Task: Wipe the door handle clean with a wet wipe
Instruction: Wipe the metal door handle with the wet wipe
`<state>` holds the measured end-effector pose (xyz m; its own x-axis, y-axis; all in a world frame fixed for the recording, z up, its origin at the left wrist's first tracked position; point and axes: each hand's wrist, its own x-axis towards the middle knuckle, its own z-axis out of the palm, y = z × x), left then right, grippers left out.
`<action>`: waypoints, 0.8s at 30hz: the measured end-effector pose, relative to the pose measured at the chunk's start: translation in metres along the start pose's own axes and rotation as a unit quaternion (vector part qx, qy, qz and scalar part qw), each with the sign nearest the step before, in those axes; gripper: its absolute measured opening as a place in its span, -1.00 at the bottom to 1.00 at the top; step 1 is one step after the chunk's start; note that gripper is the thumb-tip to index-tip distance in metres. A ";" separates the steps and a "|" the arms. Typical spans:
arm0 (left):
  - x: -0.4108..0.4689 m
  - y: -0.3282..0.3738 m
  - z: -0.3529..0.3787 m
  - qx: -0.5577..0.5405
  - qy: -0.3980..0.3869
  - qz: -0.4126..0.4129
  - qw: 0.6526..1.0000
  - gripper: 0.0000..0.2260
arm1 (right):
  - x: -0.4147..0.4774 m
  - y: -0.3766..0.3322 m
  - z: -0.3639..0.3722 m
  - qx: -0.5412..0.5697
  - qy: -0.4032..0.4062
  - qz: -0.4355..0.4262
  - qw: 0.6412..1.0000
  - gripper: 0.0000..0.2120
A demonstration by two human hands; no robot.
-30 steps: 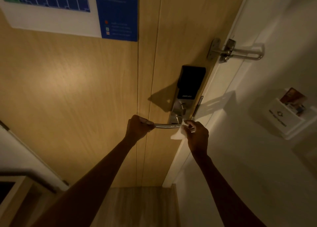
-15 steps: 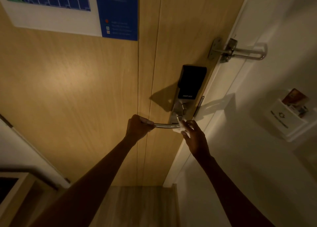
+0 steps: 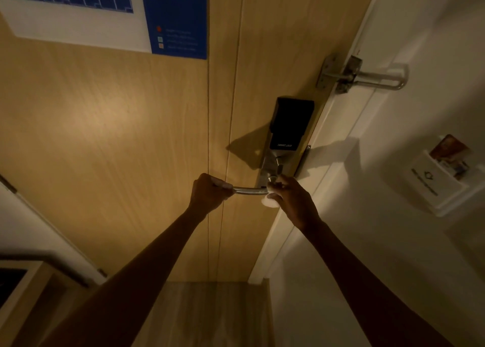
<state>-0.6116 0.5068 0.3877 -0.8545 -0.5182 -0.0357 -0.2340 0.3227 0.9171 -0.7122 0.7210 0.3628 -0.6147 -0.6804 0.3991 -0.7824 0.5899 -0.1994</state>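
Note:
A silver lever door handle sticks out leftwards from a black smart lock on a wooden door. My left hand is closed around the free left end of the handle. My right hand grips the handle's right end near the lock plate, with a white wet wipe bunched under its fingers against the metal. Only a short middle stretch of the handle shows between the two hands.
A metal swing-bar door guard spans door and white frame above the lock. A white key-card holder with a card is on the right wall. A blue and white notice hangs on the door. A wooden cabinet edge is at the lower left.
My right hand has closed over the handle's base with the wipe, which hung loose below it a second ago. My left hand has kept its grip.

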 end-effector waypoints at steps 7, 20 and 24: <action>0.001 -0.001 0.000 0.008 0.000 -0.002 1.000 -0.90 | -0.003 0.008 -0.008 0.122 0.018 0.089 0.988 -0.66; -0.003 0.003 0.001 -0.024 -0.001 -0.019 1.000 -0.89 | -0.006 0.012 0.003 0.012 0.007 -0.007 1.000 -0.53; 0.000 0.003 0.002 -0.027 0.005 -0.028 0.999 -0.90 | 0.001 0.001 0.006 -0.040 0.037 -0.053 0.997 -0.60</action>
<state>-0.6134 0.5094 0.3893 -0.8359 -0.5424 -0.0847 -0.2562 0.2490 0.9340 -0.7140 0.7183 0.3573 -0.5183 -0.7081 0.4796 -0.8299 0.5519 -0.0820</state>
